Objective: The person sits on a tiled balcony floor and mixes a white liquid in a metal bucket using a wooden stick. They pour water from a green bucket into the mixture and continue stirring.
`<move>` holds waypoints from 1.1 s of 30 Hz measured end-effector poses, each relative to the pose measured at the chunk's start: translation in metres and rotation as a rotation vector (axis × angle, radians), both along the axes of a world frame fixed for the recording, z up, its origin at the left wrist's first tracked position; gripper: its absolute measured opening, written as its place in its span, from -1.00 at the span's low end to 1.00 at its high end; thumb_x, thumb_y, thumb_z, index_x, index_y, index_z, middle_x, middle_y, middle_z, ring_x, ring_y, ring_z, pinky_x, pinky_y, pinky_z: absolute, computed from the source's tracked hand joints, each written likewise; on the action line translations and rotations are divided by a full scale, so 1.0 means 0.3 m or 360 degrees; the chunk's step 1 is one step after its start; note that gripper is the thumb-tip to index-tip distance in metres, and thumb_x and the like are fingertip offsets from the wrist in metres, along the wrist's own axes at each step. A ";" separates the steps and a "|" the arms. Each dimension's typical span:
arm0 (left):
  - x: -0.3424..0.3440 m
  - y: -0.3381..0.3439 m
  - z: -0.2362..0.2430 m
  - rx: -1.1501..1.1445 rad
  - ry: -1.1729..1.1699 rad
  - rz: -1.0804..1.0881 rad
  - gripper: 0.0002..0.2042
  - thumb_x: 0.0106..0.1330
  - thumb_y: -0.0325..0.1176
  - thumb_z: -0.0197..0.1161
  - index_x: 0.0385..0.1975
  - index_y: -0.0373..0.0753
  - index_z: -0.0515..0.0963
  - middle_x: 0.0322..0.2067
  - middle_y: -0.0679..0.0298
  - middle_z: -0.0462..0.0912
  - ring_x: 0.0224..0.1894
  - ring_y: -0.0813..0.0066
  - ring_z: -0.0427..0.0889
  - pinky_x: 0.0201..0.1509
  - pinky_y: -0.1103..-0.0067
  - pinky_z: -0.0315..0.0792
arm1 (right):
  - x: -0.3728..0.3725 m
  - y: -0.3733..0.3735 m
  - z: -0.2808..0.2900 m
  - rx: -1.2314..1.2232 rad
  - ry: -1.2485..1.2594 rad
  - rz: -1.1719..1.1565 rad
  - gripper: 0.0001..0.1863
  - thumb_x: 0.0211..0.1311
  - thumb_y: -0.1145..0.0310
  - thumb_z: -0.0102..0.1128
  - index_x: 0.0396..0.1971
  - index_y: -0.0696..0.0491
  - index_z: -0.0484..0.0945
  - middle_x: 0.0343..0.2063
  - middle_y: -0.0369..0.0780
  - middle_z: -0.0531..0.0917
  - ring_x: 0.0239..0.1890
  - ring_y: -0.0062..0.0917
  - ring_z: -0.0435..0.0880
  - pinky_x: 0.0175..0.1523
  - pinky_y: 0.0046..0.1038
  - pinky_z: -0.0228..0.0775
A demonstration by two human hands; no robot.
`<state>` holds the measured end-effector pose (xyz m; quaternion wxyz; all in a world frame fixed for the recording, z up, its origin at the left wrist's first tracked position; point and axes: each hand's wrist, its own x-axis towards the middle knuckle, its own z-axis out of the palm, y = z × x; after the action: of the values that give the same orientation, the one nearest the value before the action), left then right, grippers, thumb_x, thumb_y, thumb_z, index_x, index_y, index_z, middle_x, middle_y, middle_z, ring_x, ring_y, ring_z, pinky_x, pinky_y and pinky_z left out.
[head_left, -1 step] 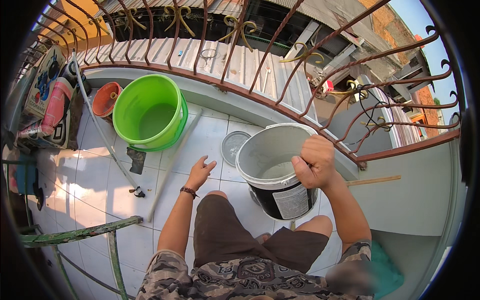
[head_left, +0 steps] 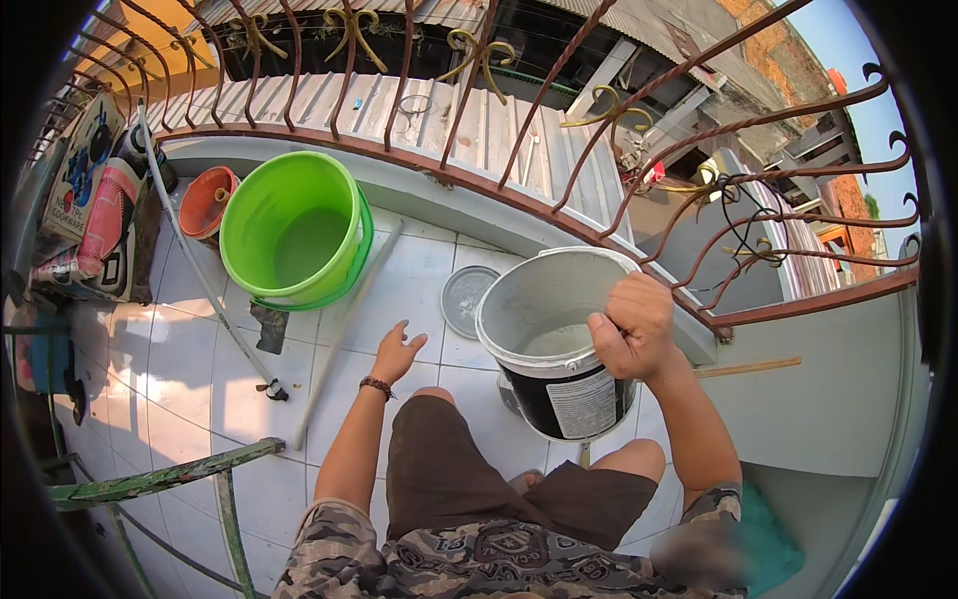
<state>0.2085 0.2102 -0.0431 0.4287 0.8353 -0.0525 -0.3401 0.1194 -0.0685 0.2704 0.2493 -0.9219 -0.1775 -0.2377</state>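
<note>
My right hand (head_left: 639, 327) is closed in a fist over the right rim of a black paint bucket (head_left: 567, 399) with a pale grey inside. The bucket tilts a little toward me, and some whitish-grey material (head_left: 561, 340) shows at its bottom. To the left of it, my left hand (head_left: 398, 352) is held over the tiles with fingers apart and nothing in them. A round grey lid (head_left: 467, 302) lies on the floor between that hand and the railing, just left of the bucket.
A bright green bucket (head_left: 291, 285) and a smaller orange bucket (head_left: 207, 202) stand at the far left. Two long poles, one thin (head_left: 213, 299) and one pale (head_left: 344, 339), lie nearby. An iron railing (head_left: 449, 174) bounds the far side; a green metal frame (head_left: 170, 473) stands near left.
Very little differs. The black bucket and my right hand sit slightly farther right, and my left hand is slightly lower and left. The grip on the bucket is the same.
</note>
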 end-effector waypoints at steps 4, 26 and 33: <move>-0.039 0.074 -0.275 0.0908 -0.0206 -0.0509 -0.08 0.10 0.04 0.30 0.38 -0.23 -0.03 0.39 -0.15 -0.25 0.43 -0.12 -0.26 0.34 -0.12 -0.20 | 0.131 -0.069 -0.058 -0.0093 0.0039 -0.0185 -0.69 -0.25 0.47 0.13 -0.89 0.06 0.15 -0.85 -0.25 0.16 -0.78 -0.38 0.09 -0.58 -0.36 -0.09; 0.060 -0.306 0.486 -0.0288 -0.0943 -0.0449 -0.72 0.07 -0.48 0.32 -0.17 -0.21 0.56 -0.74 0.21 0.45 -0.70 0.33 0.41 -0.55 0.43 0.29 | -0.206 -0.305 0.368 0.0003 -0.0579 -0.0501 -0.71 -0.21 0.44 0.17 -0.89 0.05 0.24 -0.85 -0.27 0.22 -0.79 -0.40 0.17 -0.57 -0.41 0.00; 0.136 -0.477 1.192 -0.0625 -0.1713 -0.0024 -0.79 0.20 -0.53 0.26 -0.16 -0.31 0.56 -0.67 0.38 0.44 -0.60 0.68 0.37 -0.47 0.67 0.29 | -0.319 -0.429 0.465 0.0071 -0.0503 -0.0363 -0.67 -0.20 0.44 0.17 -0.91 0.01 0.21 -0.86 -0.30 0.22 -0.80 -0.42 0.17 -0.58 -0.43 0.02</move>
<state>0.2494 0.0670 0.3145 0.4863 0.7951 -0.3315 0.1464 0.0238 -0.1971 0.4099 0.2103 -0.8815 -0.1034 -0.4100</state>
